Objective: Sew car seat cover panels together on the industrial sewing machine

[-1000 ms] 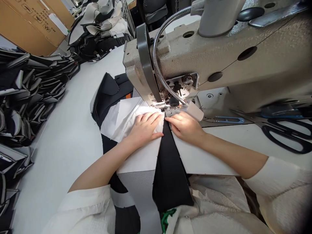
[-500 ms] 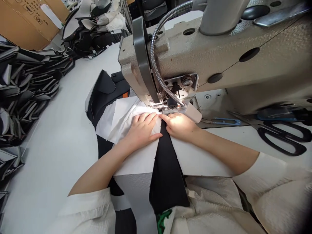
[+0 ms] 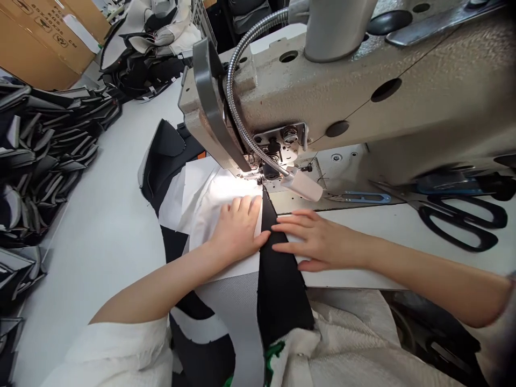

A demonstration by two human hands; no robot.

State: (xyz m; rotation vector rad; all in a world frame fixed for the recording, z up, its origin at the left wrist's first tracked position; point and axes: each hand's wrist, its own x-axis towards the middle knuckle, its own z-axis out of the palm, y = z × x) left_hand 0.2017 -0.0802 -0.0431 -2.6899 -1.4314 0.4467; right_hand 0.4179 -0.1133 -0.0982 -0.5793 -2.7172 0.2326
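My left hand [image 3: 237,226] lies flat on a white fabric piece [image 3: 201,215], its fingers stretched toward the needle area of a sewing machine [image 3: 338,102]. Along the right edge of the white piece runs a black fabric strip [image 3: 280,285], which passes under the presser area and hangs down toward my lap. My right hand [image 3: 318,242] is spread, with its fingertips at the strip's right edge. Below the white piece, grey mesh fabric [image 3: 229,298] continues down over the table edge. A small lamp head [image 3: 302,184] lights the stitching spot.
Blue thread snips [image 3: 366,198] and black-handled scissors [image 3: 459,220] lie right of my hands. Stacked dark cut pieces [image 3: 44,150] line the left side of the white table [image 3: 108,226]. A cardboard box [image 3: 44,43] and another fabric pile [image 3: 149,48] stand behind.
My right hand has drawn back from the needle area toward me, and its fingers have spread. My left hand has slid slightly toward me. The whole view has shifted a little.
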